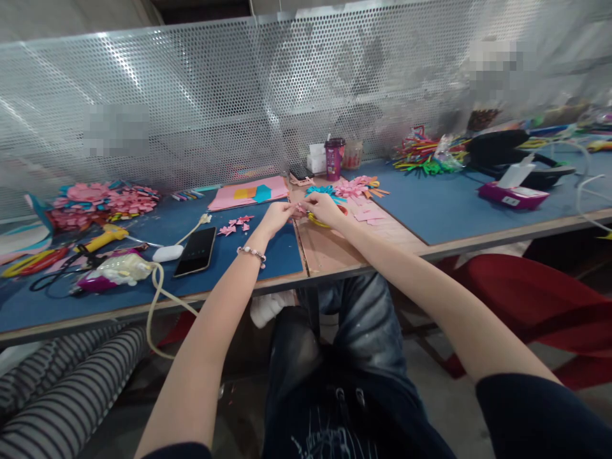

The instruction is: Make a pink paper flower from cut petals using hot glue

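My left hand [276, 215] and my right hand [324, 206] meet over the table's bare wooden strip, fingers pinched together on a small pink paper piece [300, 208] held between them. Yellow-handled scissors [319, 221] lie just under my right hand. Small folded pink pieces [235, 225] lie on the blue mat to the left of my left hand. A pink paper flower [352, 187] and a blue one [321, 190] rest just beyond my right hand. My left wrist wears a bead bracelet.
A black phone [196, 251], a white earbud case [167, 253] and a pink glue gun [109, 273] with its cable lie at left. Pink paper sheets [248, 193], a purple cup [333, 157], a tissue box [514, 194] and a perforated metal screen [201, 95] stand behind. A red chair [530, 299] stands at right; a striped sleeve [62, 389] shows lower left.
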A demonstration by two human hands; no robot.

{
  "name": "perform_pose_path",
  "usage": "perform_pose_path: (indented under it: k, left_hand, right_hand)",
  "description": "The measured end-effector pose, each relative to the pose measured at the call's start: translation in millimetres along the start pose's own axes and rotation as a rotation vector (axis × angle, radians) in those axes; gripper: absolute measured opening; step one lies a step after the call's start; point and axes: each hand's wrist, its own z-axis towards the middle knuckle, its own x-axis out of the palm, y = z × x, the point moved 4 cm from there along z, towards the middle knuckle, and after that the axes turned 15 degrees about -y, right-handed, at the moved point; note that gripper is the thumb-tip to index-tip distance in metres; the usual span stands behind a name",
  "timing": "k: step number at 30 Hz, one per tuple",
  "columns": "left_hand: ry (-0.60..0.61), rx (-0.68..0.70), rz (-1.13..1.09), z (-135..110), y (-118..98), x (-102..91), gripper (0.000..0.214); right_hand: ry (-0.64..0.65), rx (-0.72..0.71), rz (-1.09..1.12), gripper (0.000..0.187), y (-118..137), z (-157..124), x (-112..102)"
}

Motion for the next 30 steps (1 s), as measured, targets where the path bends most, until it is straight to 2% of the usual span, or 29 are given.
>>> perform_pose_path:
  k: [7, 17, 27, 30]
  left_hand:
    - [-0.014, 0.022, 0.021, -2.4, -4.7, 2.5, 0.033]
    - [-0.023, 0.046, 0.023, -3.1, -8.6, 1.9, 0.025]
    - [-0.005, 0.049, 0.039, -1.4, -4.0, 2.4, 0.022]
    - [0.021, 0.044, 0.05, -3.2, -5.9, 1.8, 0.025]
  right_hand:
    - [-0.003, -0.066, -0.083, 0.018, 2.6, -1.0, 0.5]
    - [0.031, -0.072, -0.059, 0.014, 6.8, -2.7, -1.6]
    - [0.071, 0.019, 0.034, 0.014, -1.3, -3.8, 4.8]
    - [0.098, 0.081, 0.073, 0.022, -2.9, -3.5, 0.3]
